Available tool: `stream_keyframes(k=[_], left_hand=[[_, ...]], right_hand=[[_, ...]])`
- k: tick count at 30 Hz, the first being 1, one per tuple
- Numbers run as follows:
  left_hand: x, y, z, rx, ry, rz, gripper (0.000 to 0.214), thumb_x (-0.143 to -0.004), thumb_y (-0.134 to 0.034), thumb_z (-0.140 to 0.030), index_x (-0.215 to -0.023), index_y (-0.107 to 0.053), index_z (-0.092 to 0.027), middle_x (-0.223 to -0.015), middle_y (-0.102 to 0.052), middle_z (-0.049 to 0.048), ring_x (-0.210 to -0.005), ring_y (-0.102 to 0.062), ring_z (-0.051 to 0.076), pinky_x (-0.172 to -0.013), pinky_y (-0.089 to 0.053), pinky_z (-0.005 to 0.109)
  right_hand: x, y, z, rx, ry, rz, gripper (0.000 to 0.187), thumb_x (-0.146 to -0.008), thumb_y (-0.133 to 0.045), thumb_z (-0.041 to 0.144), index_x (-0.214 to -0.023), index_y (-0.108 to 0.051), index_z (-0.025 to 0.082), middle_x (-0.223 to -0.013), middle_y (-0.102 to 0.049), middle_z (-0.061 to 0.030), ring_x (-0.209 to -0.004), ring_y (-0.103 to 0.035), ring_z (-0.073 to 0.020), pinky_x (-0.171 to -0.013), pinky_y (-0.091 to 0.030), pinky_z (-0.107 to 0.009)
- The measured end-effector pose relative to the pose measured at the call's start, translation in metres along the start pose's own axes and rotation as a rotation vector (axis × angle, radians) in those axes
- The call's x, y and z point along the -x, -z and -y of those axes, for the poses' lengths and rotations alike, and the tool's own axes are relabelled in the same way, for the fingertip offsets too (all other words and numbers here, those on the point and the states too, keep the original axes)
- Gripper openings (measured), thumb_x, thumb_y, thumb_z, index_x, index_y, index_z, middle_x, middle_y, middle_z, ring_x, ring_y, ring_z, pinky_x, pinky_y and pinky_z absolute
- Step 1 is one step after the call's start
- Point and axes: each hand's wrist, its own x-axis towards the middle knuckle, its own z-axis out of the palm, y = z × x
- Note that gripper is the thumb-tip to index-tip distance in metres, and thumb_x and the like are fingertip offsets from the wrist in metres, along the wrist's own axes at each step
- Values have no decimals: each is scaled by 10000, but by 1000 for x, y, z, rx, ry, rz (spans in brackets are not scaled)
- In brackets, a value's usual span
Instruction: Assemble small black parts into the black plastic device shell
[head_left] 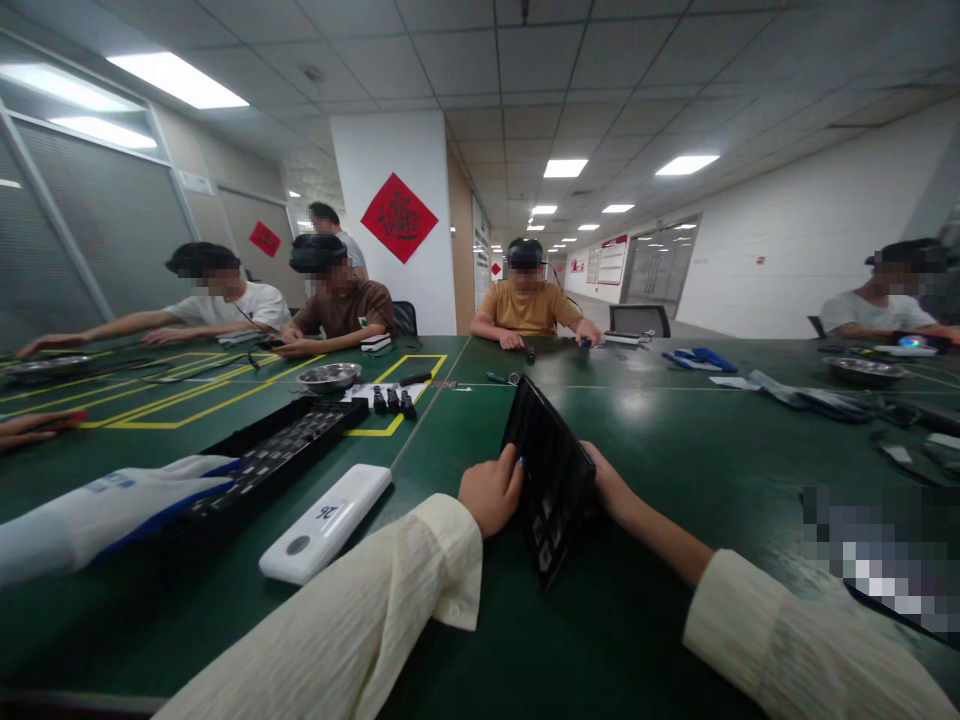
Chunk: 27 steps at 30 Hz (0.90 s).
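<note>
While a co-worker's gloved hand point(112, 500) lies along the far left edge of the green table point(675, 600), its white-and-blue fingers touch the near end of a long black tray point(289, 448) that lies flat and runs away towards the yellow tape lines point(225, 395). It probably sits there so that its rows of small cells face upward. Just right of it a white power bank point(326, 522) rests flat, close beside your left forearm, apart from the tray. Your left hand point(491, 490) comes in from the lower left in a cream sleeve, wrist straight, fingers curled tight over the left edge of the black gridded panel point(547, 480), thumb hidden behind the knuckles. You hold that panel up off the table at the centre of the view, tipped on edge with its far corner high, seemingly so that its cell side turns towards you. Your right hand point(611, 488) reaches in from the lower right, forearm bare above the cuff, and presses against the panel's right side. Its fingers are hidden behind the panel, so you cannot tell how far they close. Farther right, a metal bowl point(862, 368) stands well apart near another person.
</note>
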Motion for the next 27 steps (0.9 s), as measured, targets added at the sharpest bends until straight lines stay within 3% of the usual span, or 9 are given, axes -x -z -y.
stream_keyframes(k=[8,15,27], left_hand=[[1,1,0,3,-4,-3,388,-931,-169,-369,-1168,-415,-185,-861,-680,74,-801,-644,221,-647,-417,289],[-1,-1,1,8,23,6,409,-937,-141,-369,-1193,-407,-194,-860,-677,72,-801,-641,211,-661,-415,285],[0,0,2,11,30,-15,376,-931,-186,-361,-1156,-448,-213,-881,-677,67,-830,-638,202,-674,-408,275]], right_hand=[[-2,1,-1,14,-6,11,562,-709,-460,522,-1151,-334,199,-457,-529,76,-296,-457,-118,-283,-313,-204],[0,0,3,6,-9,20,480,-740,-456,478,-1118,-348,201,-473,-528,73,-310,-466,-114,-293,-318,-203],[0,1,2,20,-3,23,549,-721,-463,529,-1142,-330,203,-461,-527,74,-297,-454,-116,-289,-296,-199]])
